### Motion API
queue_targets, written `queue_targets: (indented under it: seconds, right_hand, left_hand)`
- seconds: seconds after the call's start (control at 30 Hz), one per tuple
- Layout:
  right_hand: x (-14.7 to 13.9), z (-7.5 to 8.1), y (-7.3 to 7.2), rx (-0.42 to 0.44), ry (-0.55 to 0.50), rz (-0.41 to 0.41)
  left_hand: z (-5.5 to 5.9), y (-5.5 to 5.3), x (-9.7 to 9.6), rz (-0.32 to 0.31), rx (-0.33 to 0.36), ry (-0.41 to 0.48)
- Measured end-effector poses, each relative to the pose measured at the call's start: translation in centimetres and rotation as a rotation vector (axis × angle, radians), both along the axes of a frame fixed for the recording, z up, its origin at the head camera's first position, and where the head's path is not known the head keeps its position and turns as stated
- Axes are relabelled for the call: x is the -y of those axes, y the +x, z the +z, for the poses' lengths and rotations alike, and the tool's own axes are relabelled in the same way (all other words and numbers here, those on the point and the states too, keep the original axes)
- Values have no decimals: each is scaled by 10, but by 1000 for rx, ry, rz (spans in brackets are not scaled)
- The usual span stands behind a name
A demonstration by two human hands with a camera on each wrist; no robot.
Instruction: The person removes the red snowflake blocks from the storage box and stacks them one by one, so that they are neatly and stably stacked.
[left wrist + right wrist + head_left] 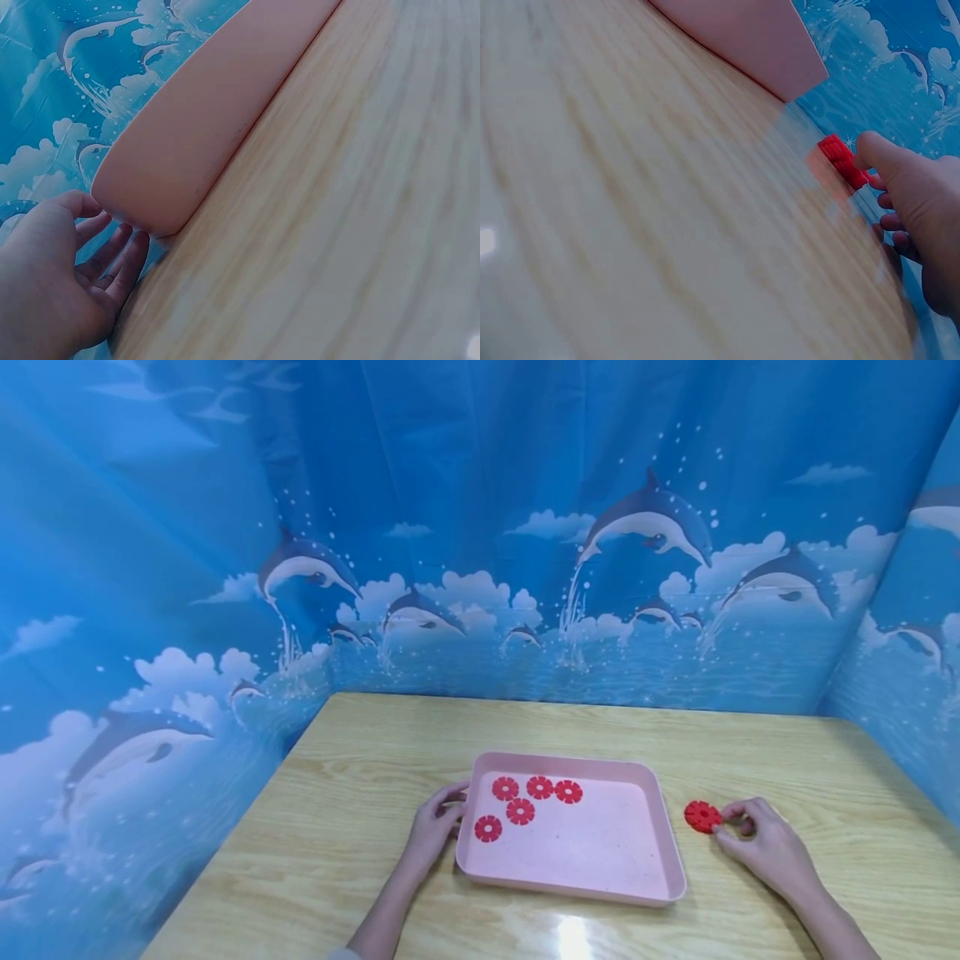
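"So, what has your right grip (771,847) got?"

"The red stack (697,817), just right of the tray (592,852). My thumb and finger pinch its edge, narrowly. Whether they bear on one piece or several, I cannot tell."

"Why from that side?"

"It is the side away from the tray, so I think my fingers stay out of the gap between the two. Whether the stack rests on the worktop (390,743) or hangs just above, I cannot tell."

"And your left grip (432,827)?"

"At the tray's left wall, outside. My fingers are loosely bent and touch it without wrapping round; probably that steadies it against sliding."

"The loose discs (512,790)?"

"Five, flat inside the tray, mostly towards its far left part. Two by the far wall touch or nearly do. Lying singly, they are easy to see and pick out, I'd say, while the tray's raised walls should keep them in."
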State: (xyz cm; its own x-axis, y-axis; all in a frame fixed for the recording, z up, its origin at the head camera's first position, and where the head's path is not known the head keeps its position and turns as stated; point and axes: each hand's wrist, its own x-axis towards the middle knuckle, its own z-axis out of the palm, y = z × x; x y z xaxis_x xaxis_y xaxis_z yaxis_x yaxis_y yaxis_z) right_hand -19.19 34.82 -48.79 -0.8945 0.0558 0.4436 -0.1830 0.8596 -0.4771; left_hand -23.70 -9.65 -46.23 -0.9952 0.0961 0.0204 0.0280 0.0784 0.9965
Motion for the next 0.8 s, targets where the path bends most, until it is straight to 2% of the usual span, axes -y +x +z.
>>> queue_targets:
  seconds: [0.13, 0.27, 0.63, 0.8]
  right_hand:
    - [0, 0, -2, -5, 2, 0]
    - [-1, 0, -1, -8, 1, 3]
    - [0, 0, 0, -14, -6, 7]
    - [0, 1, 0, -3, -7, 1]
  left_hand:
    - [13, 8, -2, -2, -14, -10]
    - [16, 10, -4, -2, -24, -18]
    - [8, 4, -1, -7, -4, 9]
    - [8, 5, -1, 0, -23, 0]
